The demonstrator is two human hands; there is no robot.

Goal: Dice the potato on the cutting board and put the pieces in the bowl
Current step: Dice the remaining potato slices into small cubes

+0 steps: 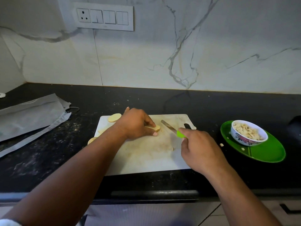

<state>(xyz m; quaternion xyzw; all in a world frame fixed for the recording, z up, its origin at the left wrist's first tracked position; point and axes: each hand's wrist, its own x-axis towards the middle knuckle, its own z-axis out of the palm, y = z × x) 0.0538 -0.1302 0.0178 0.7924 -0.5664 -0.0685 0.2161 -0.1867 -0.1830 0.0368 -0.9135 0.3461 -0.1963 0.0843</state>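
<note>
Left hand [136, 123]: pinches potato slice [154, 128] on cutting board [146, 157].
Right hand [199, 150]: grips knife [169, 128].
Right: bowl [249, 132] on green plate [267, 152].
Left: grey bag [31, 116] on worktop [48, 160].

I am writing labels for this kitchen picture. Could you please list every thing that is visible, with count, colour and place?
cutting board: one, white, middle of counter
potato slices: at least three, pale yellow, on and beside the board's left part; one under the left hand
knife: one, steel blade, green handle, over the board
bowl: one, white with flowers, holds diced potato, on the plate
plate: one, green, right of board
grey cloth: one, left on counter
switch panel: one, white, on wall
left hand: holds a slice
right hand: grips the knife
</note>
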